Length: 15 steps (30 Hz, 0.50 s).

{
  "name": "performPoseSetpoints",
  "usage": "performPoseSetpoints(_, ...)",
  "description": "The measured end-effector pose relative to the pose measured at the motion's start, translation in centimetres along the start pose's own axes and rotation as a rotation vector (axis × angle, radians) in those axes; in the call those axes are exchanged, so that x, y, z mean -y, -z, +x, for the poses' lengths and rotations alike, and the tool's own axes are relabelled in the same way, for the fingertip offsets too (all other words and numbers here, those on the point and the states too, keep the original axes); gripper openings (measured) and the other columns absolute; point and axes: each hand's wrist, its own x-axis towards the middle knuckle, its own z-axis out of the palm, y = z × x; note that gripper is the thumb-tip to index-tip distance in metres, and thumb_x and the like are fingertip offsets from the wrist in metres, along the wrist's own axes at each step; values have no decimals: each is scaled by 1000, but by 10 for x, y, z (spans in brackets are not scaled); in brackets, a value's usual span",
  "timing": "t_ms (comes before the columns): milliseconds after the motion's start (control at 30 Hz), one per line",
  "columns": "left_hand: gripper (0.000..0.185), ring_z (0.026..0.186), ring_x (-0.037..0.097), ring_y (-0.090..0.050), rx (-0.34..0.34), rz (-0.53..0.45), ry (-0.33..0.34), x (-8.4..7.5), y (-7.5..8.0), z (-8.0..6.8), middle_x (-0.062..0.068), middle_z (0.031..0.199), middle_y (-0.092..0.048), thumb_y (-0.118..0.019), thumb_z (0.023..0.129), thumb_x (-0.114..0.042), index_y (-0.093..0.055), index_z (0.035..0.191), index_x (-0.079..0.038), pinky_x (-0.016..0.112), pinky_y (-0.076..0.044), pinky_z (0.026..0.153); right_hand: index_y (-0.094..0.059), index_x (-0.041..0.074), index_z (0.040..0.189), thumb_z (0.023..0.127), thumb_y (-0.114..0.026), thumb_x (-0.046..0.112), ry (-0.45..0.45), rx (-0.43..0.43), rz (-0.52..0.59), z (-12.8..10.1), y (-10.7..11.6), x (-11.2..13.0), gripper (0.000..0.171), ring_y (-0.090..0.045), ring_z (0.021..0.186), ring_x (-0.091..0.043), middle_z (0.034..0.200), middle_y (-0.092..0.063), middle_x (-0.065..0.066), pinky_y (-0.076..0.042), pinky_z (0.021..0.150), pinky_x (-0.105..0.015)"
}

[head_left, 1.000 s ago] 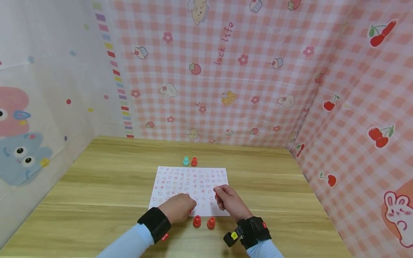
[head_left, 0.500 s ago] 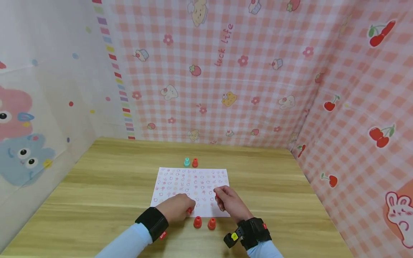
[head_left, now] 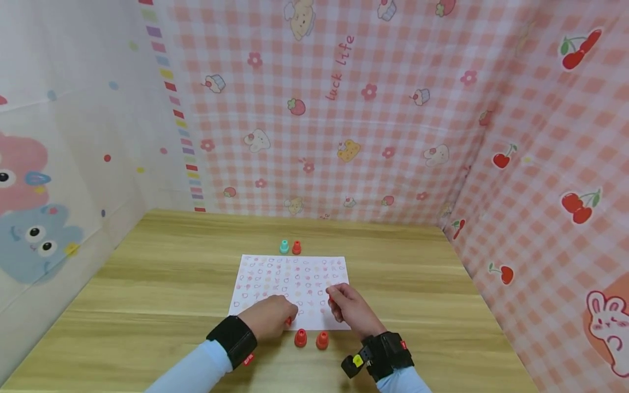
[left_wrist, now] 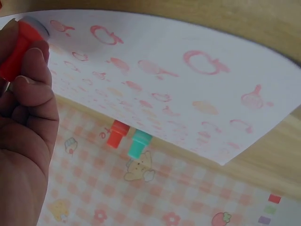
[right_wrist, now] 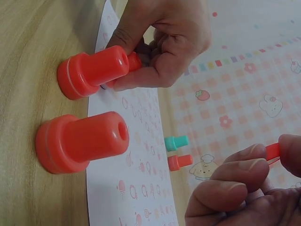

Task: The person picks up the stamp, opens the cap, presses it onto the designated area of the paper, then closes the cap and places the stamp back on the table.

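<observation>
Head view takes in two hands over one white sheet of paper (head_left: 312, 319) on a wood-grain table (head_left: 417, 284). The left hand (head_left: 270, 316) is at the sheet's near edge, and the left wrist view shows its thumb and fingers curled closely round one red stamp (left_wrist: 19, 59), the grey base turned toward the paper; whether base and paper touch, I cannot tell. The right hand (head_left: 355, 310) is over the sheet's right side, fingers bent, pinching one small red piece (right_wrist: 273, 151) between thumb and fingertips; most of that piece is hidden, so its full shape is unclear.

Four more stamps stand upright on the table, in two pairs. Just beside the near edge are two red ones, the left one (head_left: 301, 338) and the right one (head_left: 322, 341), a small gap between them. Just past the far edge are one teal stamp (head_left: 284, 247) and, to its right, one red stamp (head_left: 297, 248). Rows of small red, pink and pale orange prints cover the sheet, too many and too faint to count. Two black wrist straps (head_left: 233, 341) circle the wrists, above two light blue sleeves (head_left: 194, 370).
</observation>
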Motion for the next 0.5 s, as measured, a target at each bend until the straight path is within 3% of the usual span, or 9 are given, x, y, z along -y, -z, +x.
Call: performPoseSetpoints(500,7,66,11,-48,12,12,1,3,-3,3,-11,69,-55,-77,87,-14,-70,88,-17,26,-44,68,-50,0,115,106,-48,30,10,-8,-2,-3,3,-1,31,-46,73,-17,85,-47,-5,-37,65,-27)
